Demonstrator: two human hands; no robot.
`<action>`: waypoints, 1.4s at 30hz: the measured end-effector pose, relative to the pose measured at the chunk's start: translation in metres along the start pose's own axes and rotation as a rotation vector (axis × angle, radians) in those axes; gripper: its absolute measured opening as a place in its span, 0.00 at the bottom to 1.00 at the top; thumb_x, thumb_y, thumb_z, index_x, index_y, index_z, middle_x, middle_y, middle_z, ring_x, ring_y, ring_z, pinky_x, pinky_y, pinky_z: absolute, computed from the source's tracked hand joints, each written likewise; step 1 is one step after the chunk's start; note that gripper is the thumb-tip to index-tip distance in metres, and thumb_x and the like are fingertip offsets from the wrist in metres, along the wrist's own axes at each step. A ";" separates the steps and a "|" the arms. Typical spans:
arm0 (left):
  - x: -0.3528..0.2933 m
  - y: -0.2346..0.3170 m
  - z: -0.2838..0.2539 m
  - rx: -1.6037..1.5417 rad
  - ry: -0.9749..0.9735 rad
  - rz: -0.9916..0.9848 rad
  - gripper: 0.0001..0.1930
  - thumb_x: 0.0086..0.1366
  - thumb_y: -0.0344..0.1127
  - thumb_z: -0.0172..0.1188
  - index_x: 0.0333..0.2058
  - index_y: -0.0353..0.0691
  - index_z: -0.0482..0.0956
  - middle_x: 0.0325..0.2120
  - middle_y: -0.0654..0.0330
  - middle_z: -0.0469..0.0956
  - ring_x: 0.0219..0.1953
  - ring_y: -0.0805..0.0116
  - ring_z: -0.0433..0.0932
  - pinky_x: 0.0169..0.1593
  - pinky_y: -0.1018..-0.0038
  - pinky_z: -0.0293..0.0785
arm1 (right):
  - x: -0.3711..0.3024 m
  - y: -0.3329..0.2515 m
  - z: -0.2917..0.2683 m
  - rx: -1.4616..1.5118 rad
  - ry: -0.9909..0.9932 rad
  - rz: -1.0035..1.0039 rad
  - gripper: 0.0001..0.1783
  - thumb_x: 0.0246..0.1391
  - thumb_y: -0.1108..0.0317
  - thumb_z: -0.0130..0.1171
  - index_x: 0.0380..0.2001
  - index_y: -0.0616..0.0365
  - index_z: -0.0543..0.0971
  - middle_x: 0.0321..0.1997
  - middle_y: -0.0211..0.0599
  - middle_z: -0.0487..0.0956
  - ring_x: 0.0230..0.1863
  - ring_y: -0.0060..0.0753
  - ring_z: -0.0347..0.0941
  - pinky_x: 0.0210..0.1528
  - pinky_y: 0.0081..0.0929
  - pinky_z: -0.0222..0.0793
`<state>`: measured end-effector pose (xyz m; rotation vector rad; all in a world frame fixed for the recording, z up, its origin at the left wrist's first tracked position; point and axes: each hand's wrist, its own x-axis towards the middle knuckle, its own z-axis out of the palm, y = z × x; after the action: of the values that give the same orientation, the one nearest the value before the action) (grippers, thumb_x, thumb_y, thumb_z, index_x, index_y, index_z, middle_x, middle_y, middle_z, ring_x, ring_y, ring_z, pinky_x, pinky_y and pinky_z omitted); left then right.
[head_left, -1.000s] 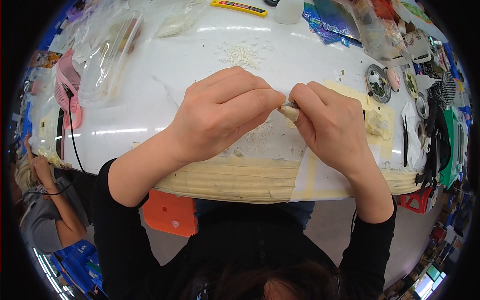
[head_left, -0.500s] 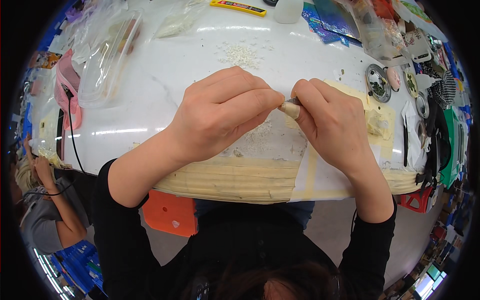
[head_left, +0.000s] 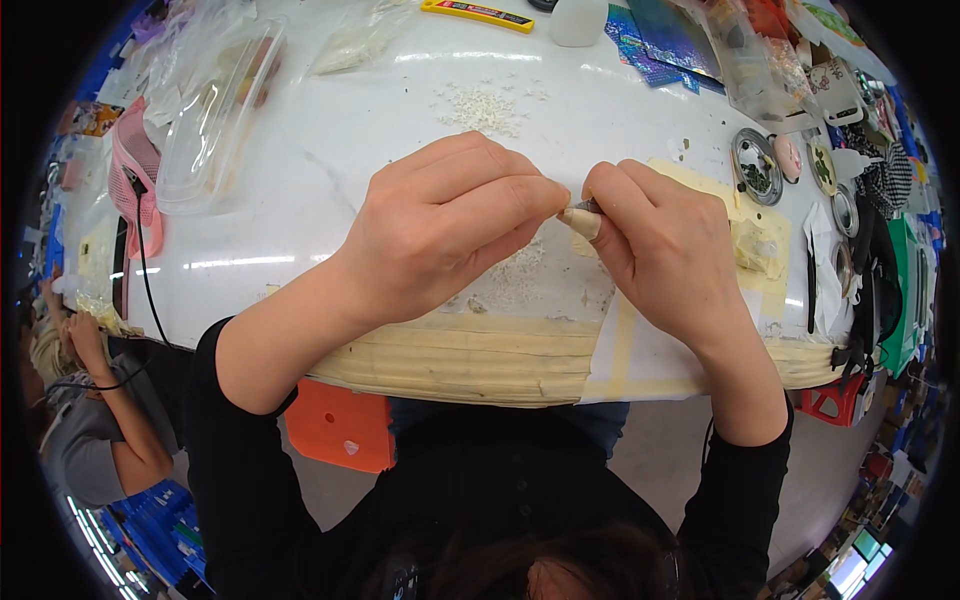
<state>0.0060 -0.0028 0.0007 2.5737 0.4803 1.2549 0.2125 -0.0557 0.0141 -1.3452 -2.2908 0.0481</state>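
Hardly anything is shifting since half a second ago: your hands are staying knuckle to knuckle over the table's near edge, with the little piece between them sitting perhaps a touch lower.

From the head camera, your left hand [head_left: 440,235] is curling closed, its fingertips meeting your right hand [head_left: 665,250] at a small cream-coloured piece [head_left: 581,220] with a dark metal bit at its top. Both hands are pinching that piece, held just above the white table [head_left: 330,180] and its taped front edge [head_left: 470,350].

What could be going wrong — the piece is tiny and your fingers are hiding most of it, so a slip of the pinch could be dropping it among the loose white grains [head_left: 487,108] or off the near edge. I judge the grains under your wrists are also likely to be getting swept off.

Counting: two hands, one pinched piece, one yellow cutter [head_left: 478,12], one clear plastic lid [head_left: 215,120], one pink device with a black cable [head_left: 135,180], and at least two round metal tins [head_left: 757,166] on your right.
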 end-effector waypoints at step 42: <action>-0.008 -0.005 0.007 -0.209 -0.294 -0.421 0.07 0.64 0.33 0.62 0.34 0.38 0.74 0.27 0.64 0.72 0.31 0.69 0.69 0.39 0.74 0.66 | 0.001 0.005 0.003 0.067 0.071 0.050 0.11 0.50 0.65 0.66 0.30 0.55 0.73 0.23 0.31 0.73 0.21 0.35 0.72 0.21 0.30 0.64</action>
<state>0.0057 -0.0018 -0.0112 2.2689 0.7346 0.7289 0.2152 -0.0514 0.0103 -1.3487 -2.1774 0.0915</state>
